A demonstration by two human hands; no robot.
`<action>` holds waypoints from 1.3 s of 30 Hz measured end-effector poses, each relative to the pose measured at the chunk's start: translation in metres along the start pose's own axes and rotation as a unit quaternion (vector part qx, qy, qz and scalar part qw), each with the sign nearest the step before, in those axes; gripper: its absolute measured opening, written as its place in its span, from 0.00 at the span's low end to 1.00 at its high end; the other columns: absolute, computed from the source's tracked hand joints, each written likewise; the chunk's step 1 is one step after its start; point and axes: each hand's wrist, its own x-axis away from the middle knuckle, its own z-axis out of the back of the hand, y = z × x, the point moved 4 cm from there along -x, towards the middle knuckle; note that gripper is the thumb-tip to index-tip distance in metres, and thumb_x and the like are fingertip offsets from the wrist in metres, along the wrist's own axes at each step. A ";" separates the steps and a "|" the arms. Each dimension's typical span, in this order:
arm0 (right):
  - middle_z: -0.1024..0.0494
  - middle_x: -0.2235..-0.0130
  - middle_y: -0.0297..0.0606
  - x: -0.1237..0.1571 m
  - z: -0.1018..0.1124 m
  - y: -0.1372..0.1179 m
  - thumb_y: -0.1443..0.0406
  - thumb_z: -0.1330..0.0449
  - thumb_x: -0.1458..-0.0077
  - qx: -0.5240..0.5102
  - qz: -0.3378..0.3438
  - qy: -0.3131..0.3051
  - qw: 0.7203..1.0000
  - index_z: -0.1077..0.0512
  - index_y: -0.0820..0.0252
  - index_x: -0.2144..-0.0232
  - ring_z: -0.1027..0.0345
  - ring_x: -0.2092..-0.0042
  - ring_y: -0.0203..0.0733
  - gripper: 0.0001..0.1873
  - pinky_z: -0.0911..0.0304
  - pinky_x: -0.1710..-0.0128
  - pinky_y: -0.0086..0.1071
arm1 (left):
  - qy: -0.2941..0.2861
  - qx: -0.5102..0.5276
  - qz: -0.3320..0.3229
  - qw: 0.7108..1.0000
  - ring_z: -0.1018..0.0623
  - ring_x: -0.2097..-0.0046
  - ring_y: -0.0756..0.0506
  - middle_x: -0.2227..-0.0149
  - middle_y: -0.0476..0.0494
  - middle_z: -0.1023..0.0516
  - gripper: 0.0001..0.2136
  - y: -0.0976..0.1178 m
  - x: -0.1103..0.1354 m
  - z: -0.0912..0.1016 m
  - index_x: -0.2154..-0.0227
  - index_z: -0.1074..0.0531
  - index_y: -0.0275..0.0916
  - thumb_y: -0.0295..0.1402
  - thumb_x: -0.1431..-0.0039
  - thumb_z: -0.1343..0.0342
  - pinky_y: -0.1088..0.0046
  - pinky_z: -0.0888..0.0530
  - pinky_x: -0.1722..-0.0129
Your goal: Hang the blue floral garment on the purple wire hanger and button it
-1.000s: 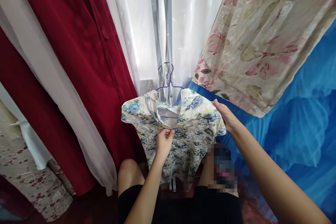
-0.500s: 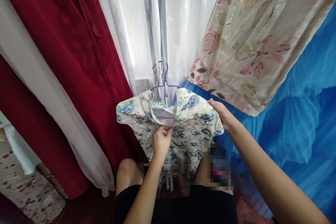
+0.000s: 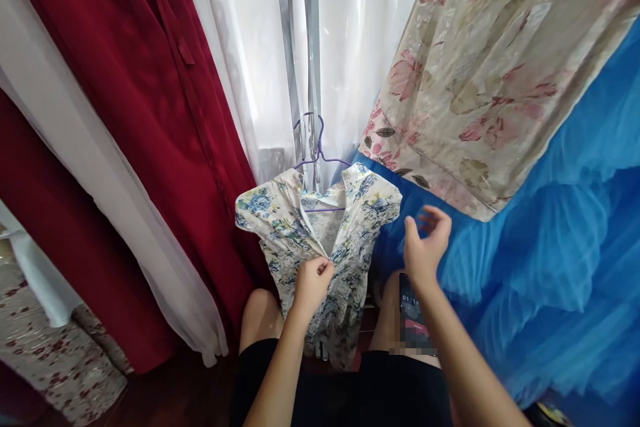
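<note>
Right now I watch through the head view as the floral blouse [image 3: 303, 240] hangs in front of the knees, its neck gaping in a V. A purple hanger [image 3: 319, 159] carries it by the shoulders, hook up against the grey metal uprights [image 3: 285, 33]. My left hand [image 3: 314, 283] has thumb and fingers pinched on the fabric at the bottom of that V; whether a fastener sits between them, I can't tell. My right hand [image 3: 429, 243] is off the cloth, just beside the blouse's sleeve, with thumb and fingers apart and nothing between them; the fingers are a bit blurred. Below it, a phone [image 3: 407, 307] lies on the right thigh, partly behind the forearm. Red fabric [image 3: 125, 80] hangs to the left, white cloth [image 3: 350, 47] behind the uprights, and blue ruffled fabric [image 3: 565, 247] to the right, partly behind a cream flowered garment [image 3: 480, 80].
</note>
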 end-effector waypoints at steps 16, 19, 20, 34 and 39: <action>0.24 0.67 0.38 0.157 -0.034 0.007 0.59 0.39 0.41 -0.157 -0.168 -0.250 0.940 0.26 0.55 0.63 0.32 0.67 0.46 0.07 0.35 0.65 0.38 | 0.023 0.275 0.051 0.960 0.33 0.75 0.52 0.78 0.50 0.32 0.15 0.051 0.033 -0.011 0.76 0.29 0.36 0.42 0.42 0.41 0.76 0.36 0.75; 0.25 0.68 0.37 0.158 -0.033 0.008 0.57 0.39 0.40 -0.140 -0.161 -0.259 0.942 0.27 0.55 0.64 0.33 0.68 0.45 0.08 0.36 0.66 0.37 | 0.034 0.359 0.080 0.929 0.46 0.81 0.56 0.83 0.57 0.44 0.15 0.070 0.010 -0.001 0.77 0.30 0.36 0.43 0.46 0.38 0.78 0.48 0.81; 0.26 0.69 0.37 0.157 -0.033 0.008 0.57 0.39 0.40 -0.135 -0.157 -0.261 0.943 0.27 0.55 0.64 0.34 0.69 0.45 0.09 0.36 0.67 0.37 | 0.037 0.379 0.081 0.921 0.49 0.82 0.57 0.83 0.58 0.47 0.16 0.079 -0.001 0.005 0.77 0.31 0.36 0.43 0.48 0.37 0.77 0.51 0.82; 0.30 0.73 0.35 0.164 -0.002 0.035 0.53 0.36 0.44 -0.134 -0.176 -0.251 0.942 0.26 0.52 0.70 0.36 0.72 0.47 0.11 0.38 0.72 0.37 | 0.194 0.247 -0.171 0.934 0.44 0.81 0.56 0.82 0.56 0.45 0.11 0.200 -0.101 0.117 0.74 0.29 0.35 0.34 0.37 0.45 0.79 0.46 0.80; 0.29 0.72 0.35 0.161 -0.011 0.028 0.54 0.35 0.45 -0.139 -0.169 -0.296 0.930 0.26 0.53 0.69 0.35 0.70 0.47 0.11 0.37 0.70 0.37 | 0.106 -0.096 -0.292 0.946 0.28 0.67 0.49 0.61 0.45 0.22 0.07 0.185 -0.086 0.103 0.60 0.23 0.38 0.29 0.38 0.44 0.72 0.31 0.65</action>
